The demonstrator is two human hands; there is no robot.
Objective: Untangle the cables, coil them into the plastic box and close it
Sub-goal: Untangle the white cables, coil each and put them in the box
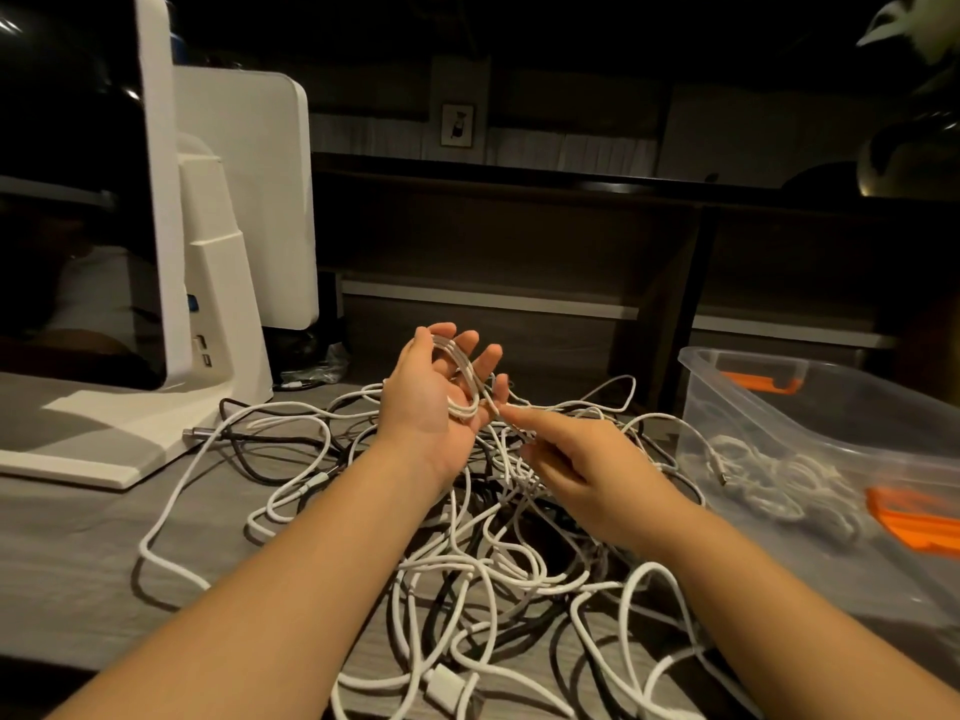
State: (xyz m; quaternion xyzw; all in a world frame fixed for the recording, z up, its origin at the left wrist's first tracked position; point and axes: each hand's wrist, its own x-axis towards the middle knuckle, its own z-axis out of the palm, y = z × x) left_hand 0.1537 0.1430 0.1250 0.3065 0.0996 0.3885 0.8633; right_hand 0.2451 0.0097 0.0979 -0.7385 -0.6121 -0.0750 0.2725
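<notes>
- On the table [78, 563], nearest, a tangle [493, 553] of white and black cables.
- Above it, the right hand [587, 470] pinches a white strand.
- The left hand [441, 392], palm up and fingers spread, carries a white coil [460, 376].
- Right, a clear box [810, 407] holds coiled cables.
- Left, a monitor [104, 200].
</notes>
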